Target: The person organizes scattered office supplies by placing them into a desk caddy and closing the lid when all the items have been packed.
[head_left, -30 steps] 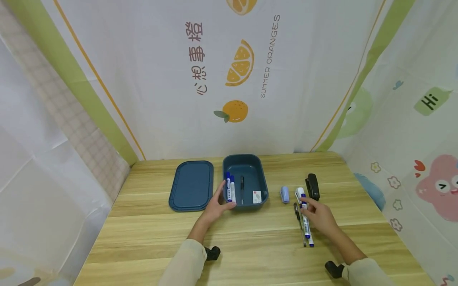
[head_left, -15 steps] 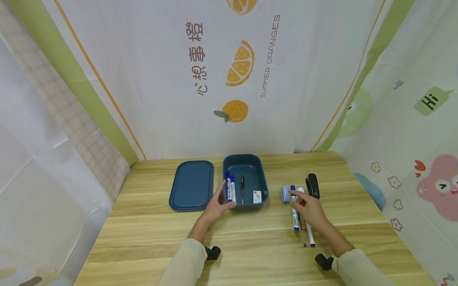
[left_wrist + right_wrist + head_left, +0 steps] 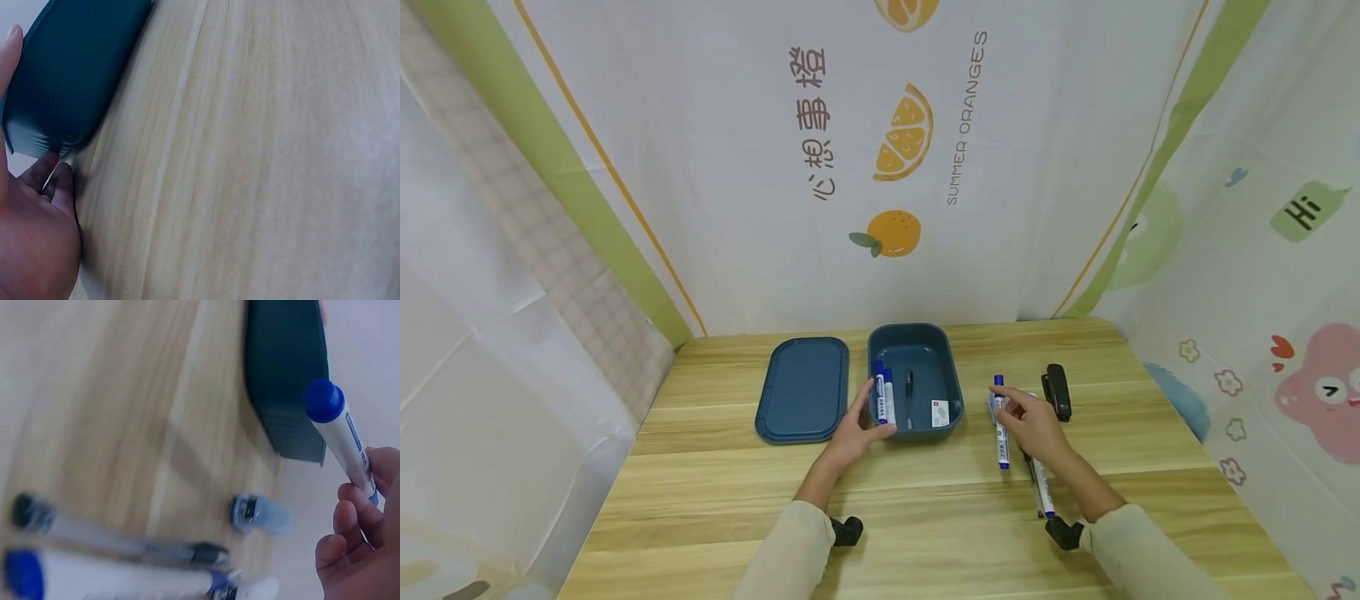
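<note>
Here, the right hand (image 3: 1032, 423) pinches a marker (image 3: 1003, 446); the left hand (image 3: 852, 437) (spread) touches a box (image 3: 928, 362).

A lid (image 3: 802, 390) is lying at nine o'clock of the box (image 3: 934, 368), a stapler (image 3: 1057, 393) at three; two markers (image 3: 889, 400) are resting inside toward eight.

The left arm (image 3: 817, 487) reaches forward and slants to the right, its pale sleeve (image 3: 790, 550) stopping short of the hand. The left hand (image 3: 850, 437) is spread, its forefinger (image 3: 861, 402) pointing forward and its thumb (image 3: 880, 432) out to the right in a wide V. The right arm (image 3: 1092, 490) angles forward and leftward, its sleeve equally short. The right hand (image 3: 1036, 427) makes a pinch, several fingertips (image 3: 331, 546) curled in a row toward the palm
</note>
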A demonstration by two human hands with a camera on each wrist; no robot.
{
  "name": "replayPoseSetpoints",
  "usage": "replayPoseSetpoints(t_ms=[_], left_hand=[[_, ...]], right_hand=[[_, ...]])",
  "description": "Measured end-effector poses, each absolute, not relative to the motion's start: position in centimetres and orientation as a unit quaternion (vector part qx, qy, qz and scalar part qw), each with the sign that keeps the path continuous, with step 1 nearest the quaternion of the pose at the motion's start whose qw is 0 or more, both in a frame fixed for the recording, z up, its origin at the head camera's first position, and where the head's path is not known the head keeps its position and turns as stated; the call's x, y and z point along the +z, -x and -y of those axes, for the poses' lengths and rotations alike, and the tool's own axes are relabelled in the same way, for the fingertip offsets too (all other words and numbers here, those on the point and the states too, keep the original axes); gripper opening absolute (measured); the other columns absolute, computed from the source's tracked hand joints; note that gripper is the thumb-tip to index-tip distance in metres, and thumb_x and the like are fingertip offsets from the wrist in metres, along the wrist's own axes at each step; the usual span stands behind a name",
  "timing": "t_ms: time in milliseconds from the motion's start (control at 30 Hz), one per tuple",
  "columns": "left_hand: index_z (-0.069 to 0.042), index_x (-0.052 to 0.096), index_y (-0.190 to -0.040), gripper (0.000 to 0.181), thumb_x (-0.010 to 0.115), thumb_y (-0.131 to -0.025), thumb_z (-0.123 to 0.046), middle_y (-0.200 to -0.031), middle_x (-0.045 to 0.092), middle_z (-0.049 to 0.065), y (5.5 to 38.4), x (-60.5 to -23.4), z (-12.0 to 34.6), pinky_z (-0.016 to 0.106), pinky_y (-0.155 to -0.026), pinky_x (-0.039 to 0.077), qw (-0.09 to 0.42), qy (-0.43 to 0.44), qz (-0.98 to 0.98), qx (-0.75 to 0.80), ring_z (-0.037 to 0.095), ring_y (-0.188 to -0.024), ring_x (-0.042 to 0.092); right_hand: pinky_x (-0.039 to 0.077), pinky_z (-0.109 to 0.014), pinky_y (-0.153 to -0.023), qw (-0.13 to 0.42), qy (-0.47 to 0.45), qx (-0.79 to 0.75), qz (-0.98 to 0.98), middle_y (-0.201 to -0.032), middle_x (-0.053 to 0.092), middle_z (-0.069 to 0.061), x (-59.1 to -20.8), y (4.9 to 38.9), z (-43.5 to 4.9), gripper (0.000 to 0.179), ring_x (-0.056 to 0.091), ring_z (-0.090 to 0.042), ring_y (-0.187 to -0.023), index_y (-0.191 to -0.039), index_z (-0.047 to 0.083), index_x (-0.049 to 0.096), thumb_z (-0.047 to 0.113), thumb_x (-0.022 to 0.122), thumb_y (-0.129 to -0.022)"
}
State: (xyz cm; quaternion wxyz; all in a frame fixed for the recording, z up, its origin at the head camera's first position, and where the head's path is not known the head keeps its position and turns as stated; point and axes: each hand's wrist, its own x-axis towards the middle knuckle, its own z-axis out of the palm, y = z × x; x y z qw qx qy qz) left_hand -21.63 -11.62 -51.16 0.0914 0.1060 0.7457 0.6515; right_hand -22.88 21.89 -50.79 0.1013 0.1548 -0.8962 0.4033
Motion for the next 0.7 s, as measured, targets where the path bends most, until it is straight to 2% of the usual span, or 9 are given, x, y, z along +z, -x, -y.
replayPoseSetpoints(t_ms=[333, 467, 700], left_hand=[[-0.009, 0.014, -0.157, 0.092, 0.074, -0.087, -0.011, -0.148, 0.031, 0.031, 21.8, -51.6, 11.6, 0.055, -0.11, 0.024, 0.093, -0.109, -0.741, 0.657, 0.045, -0.137, 0.03], [-0.01, 0.013, -0.157, 0.093, 0.074, -0.087, -0.011, -0.149, 0.029, 0.031, 21.8, -51.5, 11.6, 0.053, -0.11, 0.025, 0.098, -0.107, -0.741, 0.655, 0.044, -0.137, 0.03], [-0.011, 0.013, -0.157, 0.092, 0.073, -0.088, -0.01, -0.15, 0.028, 0.031, 21.8, -51.2, 11.7, 0.055, -0.11, 0.024, 0.096, -0.099, -0.744, 0.654, 0.045, -0.138, 0.027]], right_hand=[[0.041, -0.025, -0.05, 0.131, -0.172, 0.408, 0.887, -0.073, 0.056, 0.003, -49.5, 24.4, -18.9, 0.039, 0.051, -0.014, -0.063, -0.126, 0.006, 0.065, 0.01, 0.073, -0.088], [0.041, -0.025, -0.051, 0.146, -0.18, 0.41, 0.882, -0.072, 0.055, 0.003, -49.5, 25.2, -17.9, 0.039, 0.052, -0.014, -0.064, -0.125, 0.005, 0.066, 0.007, 0.073, -0.087], [0.042, -0.027, -0.055, 0.142, -0.173, 0.406, 0.886, -0.073, 0.055, 0.0, -49.0, 26.5, -16.2, 0.039, 0.052, -0.016, -0.066, -0.126, 0.006, 0.065, 0.01, 0.073, -0.089]])
